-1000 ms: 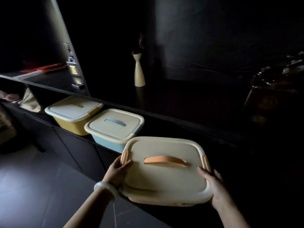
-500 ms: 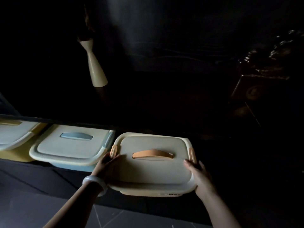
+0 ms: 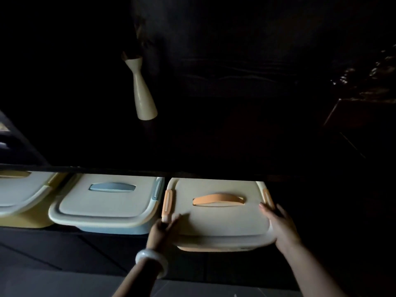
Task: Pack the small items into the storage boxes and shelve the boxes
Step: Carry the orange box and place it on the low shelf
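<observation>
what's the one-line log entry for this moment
step: shelving orange box | left hand: at its left edge | right hand: on its right edge | beside: blue box

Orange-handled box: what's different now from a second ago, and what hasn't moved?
The orange-handled box has slid back under the shelf edge, beside the blue-handled box. The left hand and right hand still press its front corners. The blue-handled box, yellow box and vase stayed put.
</observation>
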